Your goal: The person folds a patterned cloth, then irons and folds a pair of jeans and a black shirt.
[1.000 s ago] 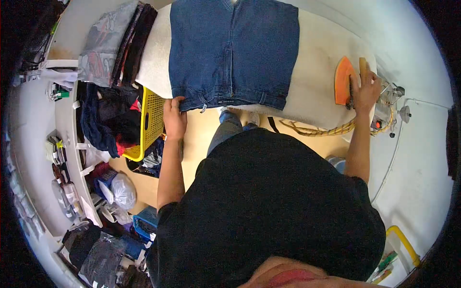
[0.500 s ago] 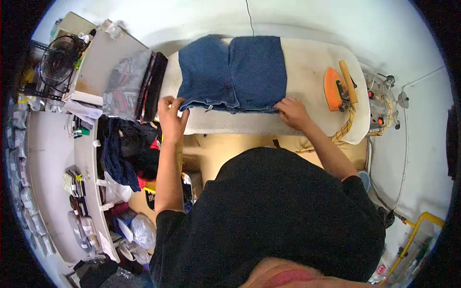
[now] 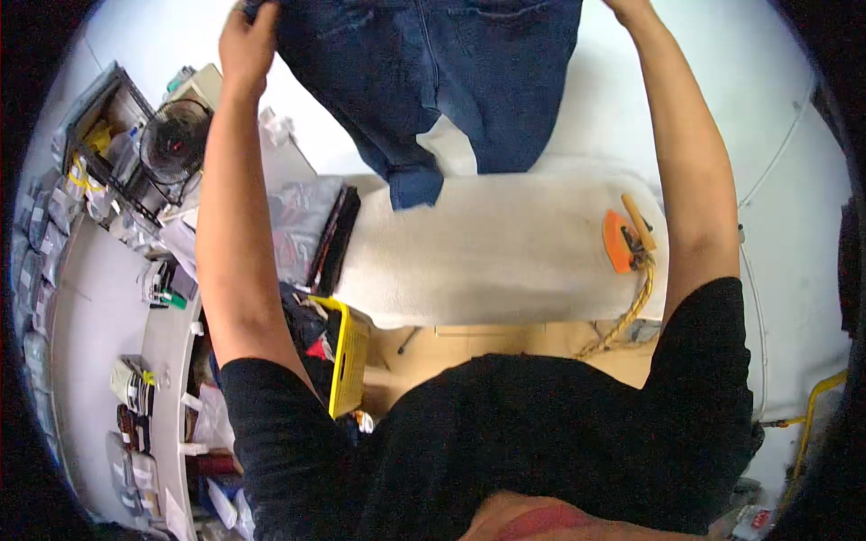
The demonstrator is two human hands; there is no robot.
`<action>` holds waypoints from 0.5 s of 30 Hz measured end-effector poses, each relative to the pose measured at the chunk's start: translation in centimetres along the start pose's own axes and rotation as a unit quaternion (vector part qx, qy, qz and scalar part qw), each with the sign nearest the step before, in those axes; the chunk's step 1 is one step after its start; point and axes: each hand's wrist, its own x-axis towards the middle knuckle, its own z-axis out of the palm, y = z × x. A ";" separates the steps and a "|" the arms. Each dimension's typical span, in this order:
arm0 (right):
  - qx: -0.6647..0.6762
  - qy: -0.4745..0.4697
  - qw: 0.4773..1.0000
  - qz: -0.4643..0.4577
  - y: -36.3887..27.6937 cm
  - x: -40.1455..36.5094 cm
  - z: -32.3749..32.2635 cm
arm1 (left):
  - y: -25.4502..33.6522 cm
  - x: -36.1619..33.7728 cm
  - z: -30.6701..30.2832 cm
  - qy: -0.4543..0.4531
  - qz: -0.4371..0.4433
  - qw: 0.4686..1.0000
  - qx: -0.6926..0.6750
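A pair of dark blue denim shorts [image 3: 361,68] is held up in front of me, its legs hanging down and the left leg's end over the pale ironing board [image 3: 487,252]. My left hand [image 3: 248,45], raised at the upper left, is closed on the shorts' upper left corner. My right hand [image 3: 627,9] is raised at the upper right, beside the other top corner, and the frame's top edge cuts off its fingers. An orange iron [image 3: 617,242] with a wooden handle lies on the board's right end.
Bagged clothes [image 3: 302,225] are stacked left of the board. Below them stands a yellow basket [image 3: 350,356] with dark garments. A black fan [image 3: 176,140] is at the far left. The iron's braided cord [image 3: 642,298] hangs over the front edge.
Both hands have risen from the board, lifting the denim shorts, which lay flat on it and now hang in the air. The view has tilted upward.
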 end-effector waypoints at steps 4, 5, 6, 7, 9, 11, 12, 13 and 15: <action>-0.042 -0.057 0.981 -0.182 -7.5 -1.8 -1.4 | 11.0 1.6 -1.3 0.059 -0.040 0.982 -0.177; -0.086 -0.108 0.980 -0.146 -7.2 -0.8 -1.8 | 8.0 3.7 -2.7 0.011 -0.032 0.987 -0.154; -0.128 -0.158 0.973 -0.107 -6.5 0.5 -2.3 | 6.2 4.7 -3.5 -0.038 -0.024 0.990 -0.130; -0.125 -0.130 0.982 -0.064 -6.2 1.1 -2.6 | 6.2 4.7 -3.4 -0.052 -0.014 0.988 -0.144; -0.122 -0.086 0.987 -0.061 -5.7 2.3 -2.6 | 6.9 4.4 -3.3 -0.050 -0.038 0.985 -0.159; -0.062 -0.017 0.997 -0.043 -6.4 2.3 -2.4 | 8.1 3.9 -3.5 -0.043 -0.048 0.982 -0.175; -0.062 -0.013 0.997 -0.044 -7.0 2.1 -2.4 | 9.0 3.6 -3.8 0.001 -0.035 0.981 -0.193; 0.013 0.067 0.996 -0.058 -8.1 1.8 -2.5 | 10.9 2.8 -4.1 0.046 -0.022 0.976 -0.211; 0.140 0.200 0.960 -0.137 -10.5 1.0 -3.7 | 15.2 0.6 -5.9 0.146 0.143 0.975 -0.084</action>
